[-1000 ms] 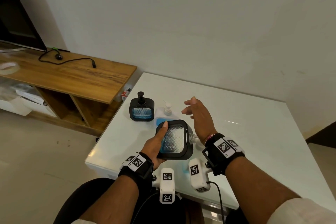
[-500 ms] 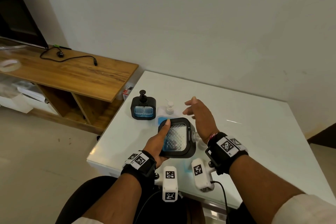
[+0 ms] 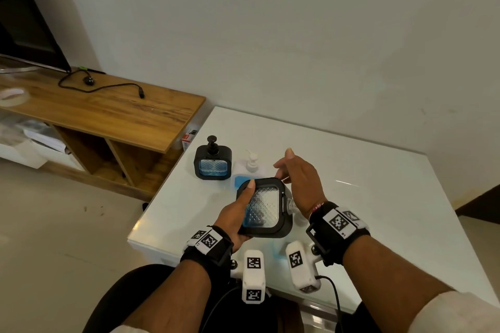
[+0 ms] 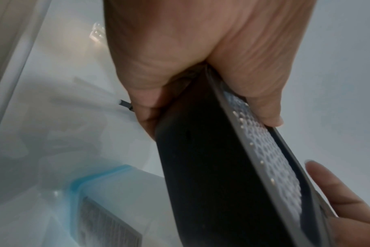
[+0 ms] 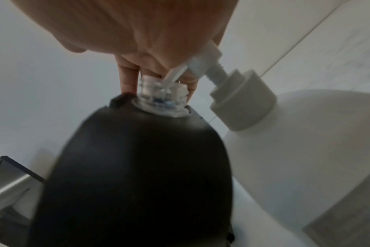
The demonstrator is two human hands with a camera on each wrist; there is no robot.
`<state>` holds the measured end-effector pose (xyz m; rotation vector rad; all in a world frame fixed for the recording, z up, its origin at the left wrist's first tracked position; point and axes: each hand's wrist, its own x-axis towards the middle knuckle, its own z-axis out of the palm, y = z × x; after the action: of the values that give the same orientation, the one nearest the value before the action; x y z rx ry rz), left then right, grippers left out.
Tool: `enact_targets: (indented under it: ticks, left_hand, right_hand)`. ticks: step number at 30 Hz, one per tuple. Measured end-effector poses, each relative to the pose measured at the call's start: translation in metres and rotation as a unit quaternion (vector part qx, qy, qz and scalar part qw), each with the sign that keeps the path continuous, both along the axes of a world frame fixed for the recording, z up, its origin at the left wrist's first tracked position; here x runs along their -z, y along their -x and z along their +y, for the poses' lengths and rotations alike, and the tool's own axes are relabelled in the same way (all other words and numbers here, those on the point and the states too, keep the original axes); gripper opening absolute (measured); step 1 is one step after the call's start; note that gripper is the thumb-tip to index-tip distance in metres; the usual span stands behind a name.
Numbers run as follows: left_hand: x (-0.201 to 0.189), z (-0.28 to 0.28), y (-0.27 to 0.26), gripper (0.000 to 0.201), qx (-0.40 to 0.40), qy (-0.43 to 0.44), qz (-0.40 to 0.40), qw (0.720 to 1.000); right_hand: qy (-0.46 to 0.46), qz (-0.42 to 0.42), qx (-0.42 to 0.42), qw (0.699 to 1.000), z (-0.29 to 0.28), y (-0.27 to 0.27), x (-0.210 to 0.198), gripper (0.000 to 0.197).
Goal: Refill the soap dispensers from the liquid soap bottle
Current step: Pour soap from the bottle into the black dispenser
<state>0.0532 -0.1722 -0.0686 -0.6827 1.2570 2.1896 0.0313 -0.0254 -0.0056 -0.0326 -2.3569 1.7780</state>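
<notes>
My right hand (image 3: 303, 178) has drawn in against the top edge of the black dispenser (image 3: 263, 208) since a moment ago, fingers loosely spread rather than closed round anything. My left hand (image 3: 238, 213) grips that dispenser tilted on its side above the table (image 3: 378, 211), thumb across the window. Its clear threaded neck (image 5: 162, 97) points right, toward my right fingertips (image 5: 128, 81); the wrist view is blurred, so contact seems likely, not certain.

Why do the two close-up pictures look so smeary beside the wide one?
Head view: sharp, with a glare streak on the white table, walls bowed by the wide lens. Left wrist view: the left hand and the black dispenser sit too near, soft and dim. Right wrist view: the dispenser body is motion-blurred; the clear neck is only slightly clearer.
</notes>
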Motion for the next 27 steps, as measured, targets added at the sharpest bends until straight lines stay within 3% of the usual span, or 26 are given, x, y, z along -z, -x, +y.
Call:
enact_targets:
  ticks: [8,14,22,27]
  left_hand:
    - [0.0002,-0.0025,-0.0016,0.079,-0.011,-0.003,-0.006,1.000]
    - [-0.0005,-0.0016,-0.0002,0.082,-0.007,-0.009,-0.005,1.000]
    - [0.0016,-0.0028,0.0008,0.083,-0.007,-0.013,0.004,1.000]
    - [0.0019,-0.0017,0.0025,0.078,-0.008,-0.016,-0.002,1.000]
  right_hand:
    - [0.046,0.005,0.008,0.999,0.0030,-0.0017,0.0026,0.067]
    - [-0.009,-0.012,-0.019,1.000,0.0034,-0.0017,0.0018,0.061]
    - [0.027,-0.002,0.000,1.000,0.0021,0.0004,-0.0015,0.062]
    - [-0.025,0.008,-0.032,0.999,-0.0015,-0.0005,0.0036,0.061]
